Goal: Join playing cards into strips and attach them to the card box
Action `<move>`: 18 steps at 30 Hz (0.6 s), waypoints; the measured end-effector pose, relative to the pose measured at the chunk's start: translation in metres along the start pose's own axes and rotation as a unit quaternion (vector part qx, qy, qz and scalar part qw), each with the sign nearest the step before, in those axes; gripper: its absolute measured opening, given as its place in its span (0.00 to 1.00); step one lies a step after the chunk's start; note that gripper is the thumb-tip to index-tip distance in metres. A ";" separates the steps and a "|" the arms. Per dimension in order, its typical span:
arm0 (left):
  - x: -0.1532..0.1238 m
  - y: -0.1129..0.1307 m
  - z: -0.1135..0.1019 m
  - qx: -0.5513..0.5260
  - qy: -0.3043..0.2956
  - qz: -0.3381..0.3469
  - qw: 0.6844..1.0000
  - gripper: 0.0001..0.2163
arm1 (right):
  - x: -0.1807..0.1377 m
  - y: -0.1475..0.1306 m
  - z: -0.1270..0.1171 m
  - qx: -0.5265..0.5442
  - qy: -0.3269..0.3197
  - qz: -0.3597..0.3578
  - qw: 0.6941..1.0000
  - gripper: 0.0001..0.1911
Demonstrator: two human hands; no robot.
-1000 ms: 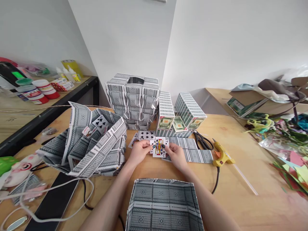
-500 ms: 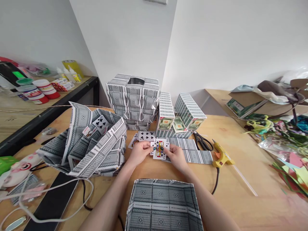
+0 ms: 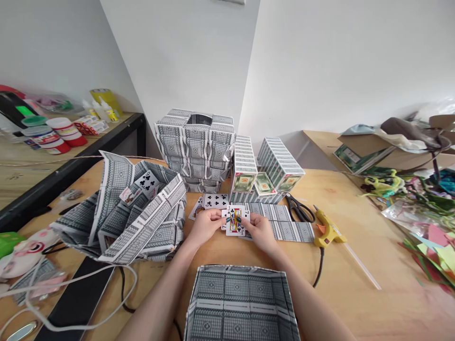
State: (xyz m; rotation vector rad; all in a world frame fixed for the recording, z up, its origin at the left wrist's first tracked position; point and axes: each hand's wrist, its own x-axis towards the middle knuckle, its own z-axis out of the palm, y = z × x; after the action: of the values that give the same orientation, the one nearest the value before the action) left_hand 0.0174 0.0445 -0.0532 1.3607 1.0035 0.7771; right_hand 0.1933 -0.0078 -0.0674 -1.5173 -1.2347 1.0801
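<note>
Face-up playing cards [image 3: 235,226], a jack of clubs over a seven, are pinched between my two hands just above the table. My left hand [image 3: 207,226] grips their left edge, thumb on top. On the right edge, my right hand [image 3: 261,231] is closed in the same way. Beyond them lie more face-up cards [image 3: 215,201], and rows of face-down cards [image 3: 293,230] stretch to the right. An open box made of playing cards [image 3: 236,303] sits nearest me, between my forearms.
Left stands a larger folded card structure [image 3: 142,222] with loose cards inside. Behind are a tall card-built box [image 3: 197,147] and stacked card packs [image 3: 245,166]. Black scissors [image 3: 300,209] and a yellow glue gun [image 3: 329,229] lie right. A white cable [image 3: 88,326] loops at lower left.
Both hands keep hold of the cards in nearly the same place. The view has shifted very slightly; nothing else has visibly moved.
</note>
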 end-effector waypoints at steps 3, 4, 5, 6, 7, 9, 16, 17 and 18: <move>0.000 0.000 0.000 0.001 0.001 -0.003 1.000 0.05 | 0.000 0.001 -0.001 -0.006 -0.002 0.000 1.000 0.21; 0.000 0.000 0.000 -0.002 0.001 -0.005 1.000 0.05 | 0.001 0.002 -0.001 -0.010 -0.002 0.000 1.000 0.21; 0.000 0.001 0.000 -0.005 0.001 -0.007 1.000 0.05 | 0.001 0.003 -0.001 -0.014 -0.001 0.000 1.000 0.21; -0.001 0.001 0.001 -0.010 0.001 -0.010 1.000 0.05 | 0.001 0.003 -0.001 -0.017 0.001 0.001 1.000 0.21; -0.001 0.002 0.001 -0.015 0.001 -0.014 1.000 0.05 | 0.002 0.004 -0.002 -0.020 0.004 0.000 1.000 0.21; -0.001 0.003 0.001 -0.030 0.003 -0.029 0.999 0.06 | 0.002 0.006 -0.001 -0.021 0.007 -0.001 1.000 0.21; -0.007 0.009 -0.001 -0.204 -0.019 -0.096 0.974 0.12 | 0.001 0.003 -0.001 0.026 0.012 -0.003 1.000 0.22; -0.008 0.010 -0.001 -0.226 -0.032 -0.099 0.969 0.12 | 0.001 0.001 -0.001 0.035 0.012 -0.004 0.999 0.22; -0.009 0.011 -0.001 -0.243 -0.043 -0.100 0.964 0.12 | 0.000 -0.001 -0.001 0.045 0.011 -0.005 0.999 0.22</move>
State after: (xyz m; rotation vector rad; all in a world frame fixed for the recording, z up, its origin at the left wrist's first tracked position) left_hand 0.0137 0.0375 -0.0411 0.8483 0.7980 0.7437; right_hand 0.1945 -0.0074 -0.0663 -1.4499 -1.1615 1.0954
